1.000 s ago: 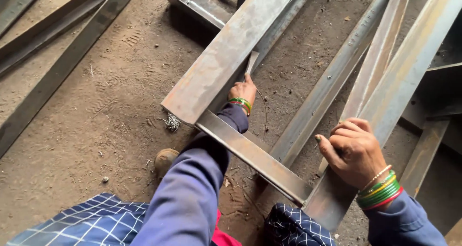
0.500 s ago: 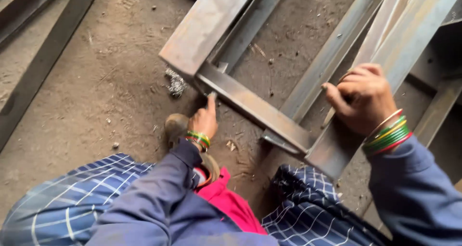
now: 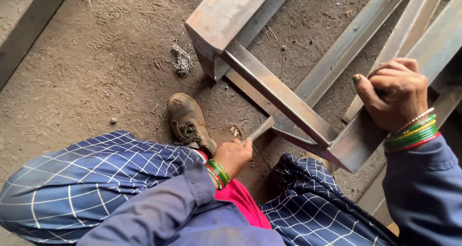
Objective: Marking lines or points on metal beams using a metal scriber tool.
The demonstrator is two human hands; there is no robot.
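While the person crouches over the welded steel frame point(image 3: 279, 94), the left hand point(image 3: 234, 155) is closed round a short metal rod point(image 3: 260, 129) slanting up toward the frame's cross bar point(image 3: 284, 99), just beside it; the right hand point(image 3: 394, 94) clasps the frame's far rail point(image 3: 365, 130). A brown boot point(image 3: 188, 123) stands left of the frame.

Blue white-checked trousers point(image 3: 96, 178), brown boot point(image 3: 188, 121)
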